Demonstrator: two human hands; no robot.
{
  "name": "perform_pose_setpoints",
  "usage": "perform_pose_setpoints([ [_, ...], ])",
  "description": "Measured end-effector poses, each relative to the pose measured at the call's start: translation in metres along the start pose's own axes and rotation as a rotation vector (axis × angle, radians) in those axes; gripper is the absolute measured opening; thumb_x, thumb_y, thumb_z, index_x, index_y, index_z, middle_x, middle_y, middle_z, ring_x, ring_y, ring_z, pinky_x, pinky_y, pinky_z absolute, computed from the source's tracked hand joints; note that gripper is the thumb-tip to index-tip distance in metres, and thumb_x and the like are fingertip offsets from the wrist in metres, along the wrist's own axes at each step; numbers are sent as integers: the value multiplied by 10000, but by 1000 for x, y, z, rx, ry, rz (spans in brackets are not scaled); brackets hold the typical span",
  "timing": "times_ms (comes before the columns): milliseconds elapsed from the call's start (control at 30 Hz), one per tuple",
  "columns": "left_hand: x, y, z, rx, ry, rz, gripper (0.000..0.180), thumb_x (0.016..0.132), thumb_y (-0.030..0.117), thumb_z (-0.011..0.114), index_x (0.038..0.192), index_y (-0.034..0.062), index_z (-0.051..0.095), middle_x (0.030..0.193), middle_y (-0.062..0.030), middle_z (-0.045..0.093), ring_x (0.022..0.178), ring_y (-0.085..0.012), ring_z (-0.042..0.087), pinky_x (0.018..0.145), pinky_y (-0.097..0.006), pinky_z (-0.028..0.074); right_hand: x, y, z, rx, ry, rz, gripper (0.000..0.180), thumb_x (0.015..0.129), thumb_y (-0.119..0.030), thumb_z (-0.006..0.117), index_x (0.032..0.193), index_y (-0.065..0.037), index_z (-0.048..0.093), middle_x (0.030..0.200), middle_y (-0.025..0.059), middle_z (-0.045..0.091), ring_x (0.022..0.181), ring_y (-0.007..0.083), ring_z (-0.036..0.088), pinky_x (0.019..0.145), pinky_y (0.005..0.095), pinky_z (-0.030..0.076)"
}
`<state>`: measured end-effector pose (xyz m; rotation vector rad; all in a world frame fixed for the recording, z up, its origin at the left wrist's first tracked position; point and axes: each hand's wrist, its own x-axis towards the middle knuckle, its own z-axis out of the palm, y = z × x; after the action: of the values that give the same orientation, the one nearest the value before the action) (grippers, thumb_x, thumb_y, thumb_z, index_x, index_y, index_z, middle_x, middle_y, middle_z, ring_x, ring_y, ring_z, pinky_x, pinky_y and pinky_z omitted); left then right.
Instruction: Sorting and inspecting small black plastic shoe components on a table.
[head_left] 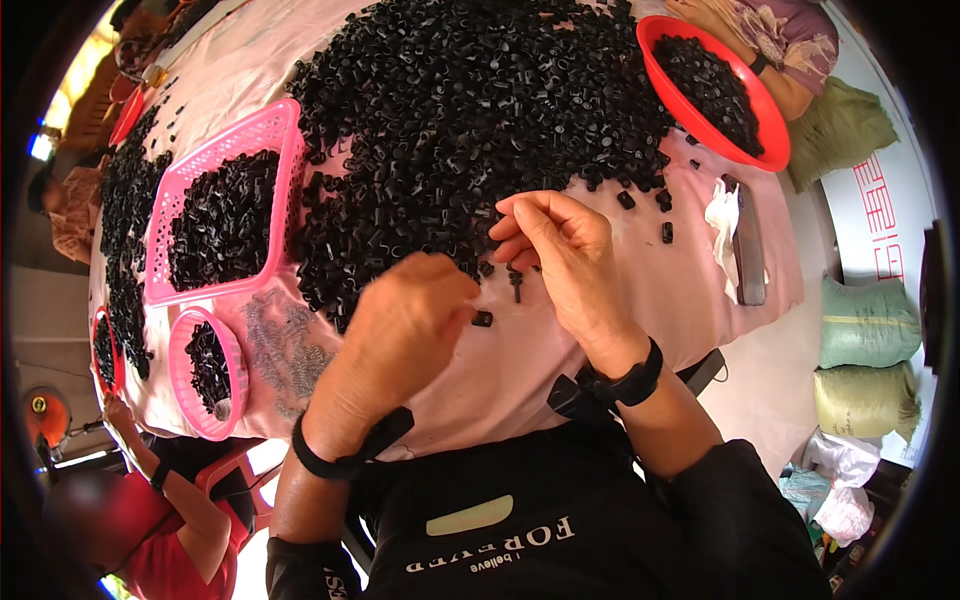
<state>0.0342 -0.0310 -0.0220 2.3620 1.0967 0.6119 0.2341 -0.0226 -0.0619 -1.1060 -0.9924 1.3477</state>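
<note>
A big heap of small black plastic parts (460, 110) covers the pink cloth on the table (690, 280). My left hand (400, 330) hovers at the heap's near edge with fingers curled; a small black part (482, 319) lies by its fingertips. My right hand (560, 260) is just to the right, fingers pinched together above a thin black part (516, 284) on the cloth. What either hand grips is hidden by the fingers. Both wrists wear black bands.
A pink basket (275, 130) and a round pink bowl (235, 370) of black parts sit left, beside a pile of small springs (285, 345). A red bowl (765, 125) stands far right near another person's arm (780, 85). A person in red (170, 530) sits lower left. Sacks (865, 320) lie on the right.
</note>
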Motion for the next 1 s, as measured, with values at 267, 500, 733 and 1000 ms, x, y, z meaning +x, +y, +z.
perform_pose_setpoints([
  [267, -4, 13, 20, 46, -86, -45, 214, 766, -59, 719, 963, -2, 659, 921, -158, 634, 836, -385, 667, 710, -446, 554, -1, -5, -1, -47, -4, -10, 238, 1081, -242, 641, 1129, -35, 747, 935, 47, 749, 761, 94, 690, 681, 227, 529],
  [500, 12, 10, 7, -191, 297, -213, 221, 831, -78, 752, 1009, -21, 635, 872, -171, 688, 733, -301, 725, 645, -352, 567, -1, -6, 6, -98, -133, -32, 158, 1010, -136, 722, 1079, 5, 743, 917, 37, 746, 783, 74, 682, 706, 236, 553],
  [733, 16, 14, 7, -319, 293, -236, 168, 857, -79, 755, 998, -32, 678, 918, -121, 725, 789, -186, 739, 695, -317, 585, 1, -3, 6, -6, -123, 40, 113, 1045, -102, 662, 1062, 7, 687, 952, 62, 747, 853, 117, 737, 730, 251, 592],
  [1000, 18, 1, 25, 119, 193, -4, 197, 777, -84, 746, 957, -4, 747, 904, -122, 668, 833, -334, 678, 731, -402, 563, 3, -2, 2, 54, 25, -92, 127, 1088, -145, 607, 1107, -26, 644, 1022, 101, 747, 849, 165, 761, 728, 260, 610],
])
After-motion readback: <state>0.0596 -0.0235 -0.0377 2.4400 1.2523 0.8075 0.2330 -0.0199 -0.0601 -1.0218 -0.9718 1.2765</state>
